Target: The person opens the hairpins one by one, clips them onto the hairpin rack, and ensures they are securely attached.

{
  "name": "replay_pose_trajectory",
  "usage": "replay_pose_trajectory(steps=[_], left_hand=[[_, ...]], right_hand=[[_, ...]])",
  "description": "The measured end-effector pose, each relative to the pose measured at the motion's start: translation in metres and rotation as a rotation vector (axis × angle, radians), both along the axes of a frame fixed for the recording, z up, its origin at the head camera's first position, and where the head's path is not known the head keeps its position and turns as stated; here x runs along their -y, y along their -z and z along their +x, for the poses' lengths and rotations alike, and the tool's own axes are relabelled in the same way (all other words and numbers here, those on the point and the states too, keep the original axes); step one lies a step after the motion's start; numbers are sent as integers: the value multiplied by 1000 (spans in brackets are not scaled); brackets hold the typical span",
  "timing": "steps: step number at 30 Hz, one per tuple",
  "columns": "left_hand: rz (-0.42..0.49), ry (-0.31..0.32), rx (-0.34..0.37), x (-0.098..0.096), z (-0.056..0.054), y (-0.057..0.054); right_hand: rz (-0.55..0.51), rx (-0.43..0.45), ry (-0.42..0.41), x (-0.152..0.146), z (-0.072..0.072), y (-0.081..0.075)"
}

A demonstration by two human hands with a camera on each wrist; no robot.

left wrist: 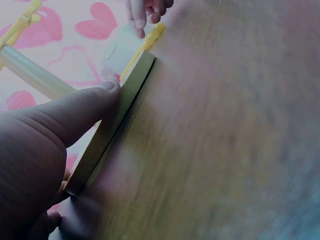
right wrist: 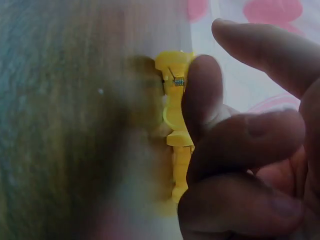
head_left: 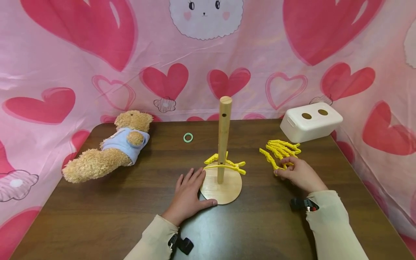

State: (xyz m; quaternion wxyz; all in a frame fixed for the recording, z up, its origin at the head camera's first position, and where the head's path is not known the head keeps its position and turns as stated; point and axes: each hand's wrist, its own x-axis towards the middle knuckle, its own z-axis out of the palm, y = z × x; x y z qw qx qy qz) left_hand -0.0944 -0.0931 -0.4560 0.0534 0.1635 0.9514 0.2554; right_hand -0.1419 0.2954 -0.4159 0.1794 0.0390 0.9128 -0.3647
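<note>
A wooden stand has a round base (head_left: pixel 224 195) and an upright post (head_left: pixel 224 130) with small holes. Yellow alligator hair clips (head_left: pixel 232 166) cross the post partway up. My left hand (head_left: pixel 189 198) lies spread at the base's left side, its thumb touching the rim (left wrist: pixel 120 100). On the right, my right hand (head_left: pixel 302 175) is over a group of several yellow hair clips (head_left: pixel 281 147), thumb and index finger apart around the nearest clip's end. In the right wrist view, a clip with a metal spring (right wrist: pixel 175 115) is partly hidden behind the loosely bent fingers (right wrist: pixel 202 85).
A teddy bear (head_left: pixel 125 144) in a light blue top lies at the left. Behind the stand is a small green ring (head_left: pixel 187 137). A white box (head_left: pixel 312 124) with two round holes stands at the back right. Pink heart-patterned cloth (head_left: pixel 195 54) hangs around the table.
</note>
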Motion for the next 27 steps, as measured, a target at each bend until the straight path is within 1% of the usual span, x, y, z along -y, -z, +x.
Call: replay_pose_trajectory(steps=[3,7,11,13,15,19,22,27], left_hand=[[-1,0,1,1,0,0],[1,-1,-6,1,0,-1],[6,0,-11,1,-1,-1],[8,1,-12,2,-1,-1],[9,1,-12,2,-1,-2],[7,4,-13,2,-2,-1],[13,7,-12,2,-2,-1],[22,7,-7,1,0,1]], right_hand=[[-17,16,-4,4,1,2],[-2,2,-40,12,1,5],[-44,-17,-83,20,-2,10],[-58,-27,-87,23,-3,11],[-40,-34,-70,26,-3,10],[47,-33,-22,30,0,8],[96,-28,-1,32,2,6],[93,-14,33,34,5,4]])
